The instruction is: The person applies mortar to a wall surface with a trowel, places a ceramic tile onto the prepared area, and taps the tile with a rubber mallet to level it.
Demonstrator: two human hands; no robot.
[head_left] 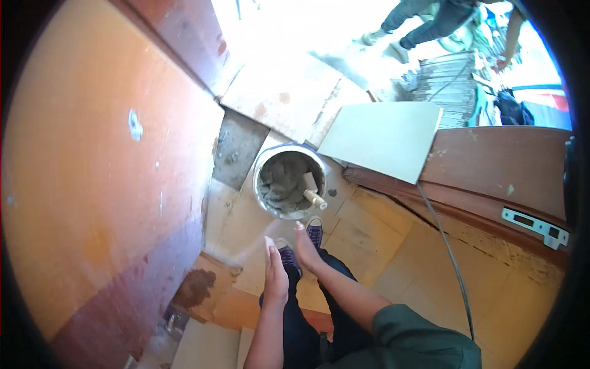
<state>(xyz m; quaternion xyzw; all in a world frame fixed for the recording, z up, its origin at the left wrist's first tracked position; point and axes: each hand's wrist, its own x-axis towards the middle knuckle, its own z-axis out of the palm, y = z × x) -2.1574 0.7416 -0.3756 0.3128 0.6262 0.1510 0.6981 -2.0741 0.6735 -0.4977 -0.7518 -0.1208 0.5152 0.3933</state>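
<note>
My left hand (275,270) and my right hand (305,246) are held out over my legs and shoes, palms turned toward each other, fingers stretched, holding nothing. Just beyond them on the tiled floor stands a round bucket (259,183) of grey mortar (281,178), with a trowel (314,198) resting in it, its pale handle toward me. A pale square tile (378,138) lies to the upper right of the bucket, over the edge of a brown wooden board (491,166).
An orange wall panel (104,160) rises at the left. A cable (448,258) runs down the right side, near a metal plate (534,227). At the upper right, another person's legs (424,27) show beside stacked tiles (442,83). A grey bare patch (236,147) lies left of the bucket.
</note>
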